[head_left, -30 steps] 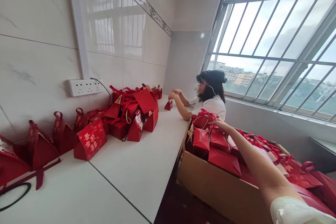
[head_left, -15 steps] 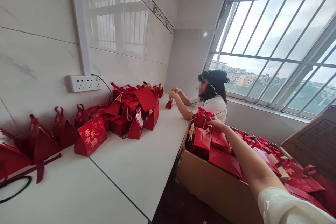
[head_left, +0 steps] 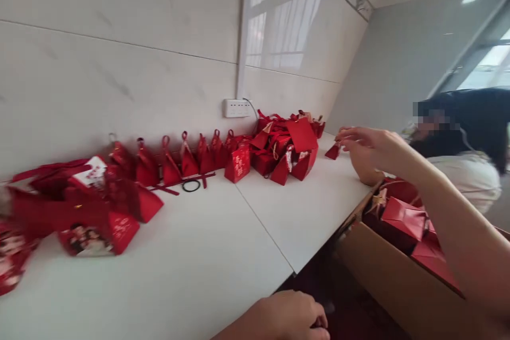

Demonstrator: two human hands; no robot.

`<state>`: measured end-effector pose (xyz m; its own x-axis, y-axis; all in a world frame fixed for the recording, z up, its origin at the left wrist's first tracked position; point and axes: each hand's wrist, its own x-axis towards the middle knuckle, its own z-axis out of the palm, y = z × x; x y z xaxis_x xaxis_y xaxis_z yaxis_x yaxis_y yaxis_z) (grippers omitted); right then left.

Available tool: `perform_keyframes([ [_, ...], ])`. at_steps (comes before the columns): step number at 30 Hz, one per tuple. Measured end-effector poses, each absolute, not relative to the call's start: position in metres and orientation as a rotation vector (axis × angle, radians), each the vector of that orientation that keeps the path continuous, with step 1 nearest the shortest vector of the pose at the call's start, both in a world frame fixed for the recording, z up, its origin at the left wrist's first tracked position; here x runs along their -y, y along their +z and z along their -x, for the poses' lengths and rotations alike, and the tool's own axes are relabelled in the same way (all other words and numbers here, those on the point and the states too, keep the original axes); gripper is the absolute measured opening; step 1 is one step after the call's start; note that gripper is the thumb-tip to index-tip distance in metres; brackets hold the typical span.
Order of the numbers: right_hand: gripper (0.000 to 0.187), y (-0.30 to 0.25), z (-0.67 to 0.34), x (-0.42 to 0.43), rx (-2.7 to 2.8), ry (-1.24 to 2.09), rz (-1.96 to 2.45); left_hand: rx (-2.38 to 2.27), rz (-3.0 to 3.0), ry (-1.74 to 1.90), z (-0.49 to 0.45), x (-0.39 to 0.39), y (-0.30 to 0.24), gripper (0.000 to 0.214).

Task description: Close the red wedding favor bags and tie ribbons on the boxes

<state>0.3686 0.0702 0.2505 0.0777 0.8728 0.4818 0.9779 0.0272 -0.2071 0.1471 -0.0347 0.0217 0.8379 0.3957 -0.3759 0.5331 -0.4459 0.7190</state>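
Note:
My right hand (head_left: 368, 146) is lifted above the far end of the cardboard carton (head_left: 382, 271), fingers apart, with nothing in it. Its forearm crosses over the red gift boxes (head_left: 402, 218) packed in the carton. A small red triangular box (head_left: 332, 152) stands on the white counter (head_left: 223, 244) just left of its fingertips. At the bottom edge, my left hand (head_left: 287, 319) sits curled by the counter's front edge; what it holds, if anything, is hidden.
A heap of red boxes (head_left: 287, 149) lies by the wall under a socket strip (head_left: 236, 108). A row of red pouch boxes (head_left: 179, 156) and a black ring (head_left: 191, 186) run leftward. More boxes (head_left: 95, 218) lie near left. A co-worker (head_left: 466, 175) sits beyond the carton.
The view has swung left along the counter. My right hand has risen off the red boxes in the carton and moved toward the counter. My left hand has come into view.

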Motion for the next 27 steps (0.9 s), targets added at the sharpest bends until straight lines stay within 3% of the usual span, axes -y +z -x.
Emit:
perform_keyframes([
  [6, 0.01, 0.165, -0.195, -0.092, 2.347, 0.61, 1.214, -1.13, -1.936, 0.607, -0.022, 0.041, 0.047, 0.023],
  [11, 0.008, 0.116, -0.056, -0.093, 2.392, 0.717, 1.018, -1.537, -1.843, 1.051, 0.059, 0.036, 0.022, 0.025],
  [16, 0.035, 0.103, 0.036, -0.109, 2.224, 0.617, 1.104, -1.639, -1.819, 1.259, 0.082, 0.032, 0.004, 0.022],
  [21, 0.017, 0.093, 0.051, -0.128, 2.116, 0.672, 1.206, -1.609, -1.854, 1.317, 0.086, 0.034, 0.002, 0.017],
  [27, 0.032, 0.106, -0.045, -0.101, 1.903, 0.66, 1.12, -1.619, -1.698, 1.476, 0.092, 0.033, 0.012, 0.019],
])
